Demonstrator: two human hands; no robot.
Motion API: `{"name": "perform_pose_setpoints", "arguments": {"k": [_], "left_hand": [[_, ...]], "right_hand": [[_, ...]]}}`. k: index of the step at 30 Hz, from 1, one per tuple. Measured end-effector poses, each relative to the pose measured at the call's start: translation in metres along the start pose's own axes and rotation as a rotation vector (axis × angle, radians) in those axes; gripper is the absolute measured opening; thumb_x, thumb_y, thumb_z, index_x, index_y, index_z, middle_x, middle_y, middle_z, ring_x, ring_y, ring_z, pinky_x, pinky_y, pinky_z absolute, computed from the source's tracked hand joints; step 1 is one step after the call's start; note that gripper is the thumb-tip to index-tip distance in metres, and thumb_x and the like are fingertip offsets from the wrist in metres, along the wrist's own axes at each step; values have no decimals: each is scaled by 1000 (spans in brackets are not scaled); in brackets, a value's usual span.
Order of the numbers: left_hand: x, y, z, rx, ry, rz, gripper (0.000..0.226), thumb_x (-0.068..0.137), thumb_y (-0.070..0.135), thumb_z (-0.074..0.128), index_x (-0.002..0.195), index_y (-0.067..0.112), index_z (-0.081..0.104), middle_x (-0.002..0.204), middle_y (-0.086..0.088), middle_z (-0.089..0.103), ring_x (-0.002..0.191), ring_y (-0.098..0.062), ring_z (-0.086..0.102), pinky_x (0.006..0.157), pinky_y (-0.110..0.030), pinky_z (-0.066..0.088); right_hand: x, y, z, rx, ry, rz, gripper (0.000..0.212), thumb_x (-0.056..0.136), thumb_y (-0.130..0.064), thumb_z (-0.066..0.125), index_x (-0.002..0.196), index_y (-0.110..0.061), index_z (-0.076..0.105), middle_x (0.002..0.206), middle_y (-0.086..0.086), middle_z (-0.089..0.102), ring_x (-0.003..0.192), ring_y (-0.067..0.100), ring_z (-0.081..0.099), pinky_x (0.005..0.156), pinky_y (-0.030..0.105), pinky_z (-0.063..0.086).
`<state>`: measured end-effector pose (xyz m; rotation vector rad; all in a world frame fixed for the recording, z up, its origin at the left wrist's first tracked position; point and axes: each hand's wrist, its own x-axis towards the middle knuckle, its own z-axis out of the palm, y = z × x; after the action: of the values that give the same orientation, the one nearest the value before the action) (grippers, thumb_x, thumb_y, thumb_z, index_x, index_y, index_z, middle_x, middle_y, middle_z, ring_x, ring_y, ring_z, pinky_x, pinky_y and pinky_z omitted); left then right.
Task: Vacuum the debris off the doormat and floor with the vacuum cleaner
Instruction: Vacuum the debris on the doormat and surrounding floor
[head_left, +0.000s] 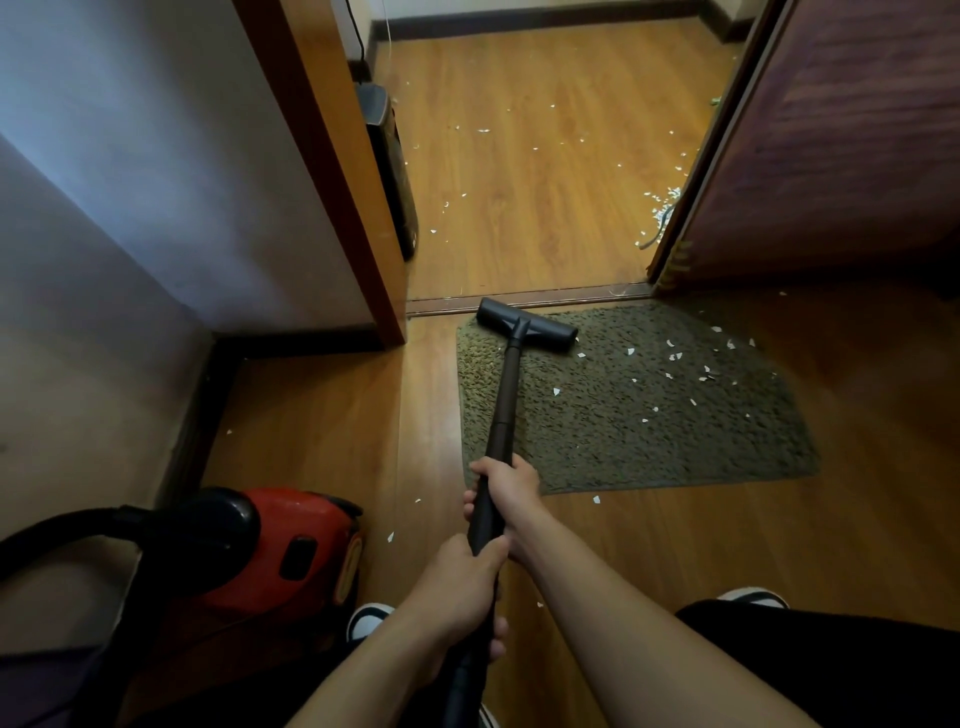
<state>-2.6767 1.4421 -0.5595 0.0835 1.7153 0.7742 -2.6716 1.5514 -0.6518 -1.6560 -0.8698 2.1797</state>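
A shaggy olive doormat (649, 426) lies in front of the doorway, with white paper scraps (675, 357) scattered mostly over its right half. The black floor nozzle (524, 326) rests on the mat's far left corner. Its black wand (505, 400) runs back toward me. My right hand (506, 493) grips the wand higher up, and my left hand (462, 587) grips it lower, near the hose. More scraps (660, 200) lie on the wooden floor (519, 171) beyond the threshold, and a few lie near my feet.
The red and black vacuum body (270, 545) sits at my lower left against the wall, its hose (67, 530) looping left. A wooden door frame (332, 171) stands left, an open door (810, 145) right. A dark appliance (395, 171) stands just inside the doorway.
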Motion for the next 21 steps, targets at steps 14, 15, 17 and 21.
{"name": "perform_pose_setpoints", "arguments": {"k": [14, 15, 17, 21], "left_hand": [[-51, -59, -24, 159, 27, 22, 28, 100, 37, 50, 109, 11, 54, 70, -6, 61, 45, -15, 57, 49, -24, 45], [-51, -63, -27, 188, 39, 45, 28, 99, 36, 52, 107, 10, 57, 70, -4, 62, 48, -13, 58, 52, -24, 45], [-52, -64, -31, 204, 50, 67, 27, 99, 33, 53, 106, 7, 57, 68, -2, 61, 48, -12, 58, 50, -23, 46], [-49, -50, -37, 174, 24, -18, 29, 101, 38, 49, 111, 11, 50, 74, -9, 59, 42, -16, 54, 41, -24, 44]], "right_hand": [[-76, 57, -3, -3, -52, 27, 16, 96, -3, 58, 112, -6, 56, 74, 15, 57, 45, 20, 58, 43, 28, 50], [-78, 60, -1, -1, -49, 22, 15, 96, -3, 59, 111, -6, 56, 73, 15, 57, 45, 20, 58, 43, 29, 50], [-80, 63, 3, 4, -36, 12, 14, 97, -3, 59, 111, -5, 56, 71, 14, 57, 43, 19, 58, 42, 28, 50], [-70, 56, 14, 26, -23, 13, 21, 96, -5, 60, 117, -7, 56, 81, 18, 60, 43, 19, 60, 43, 27, 51]]}}
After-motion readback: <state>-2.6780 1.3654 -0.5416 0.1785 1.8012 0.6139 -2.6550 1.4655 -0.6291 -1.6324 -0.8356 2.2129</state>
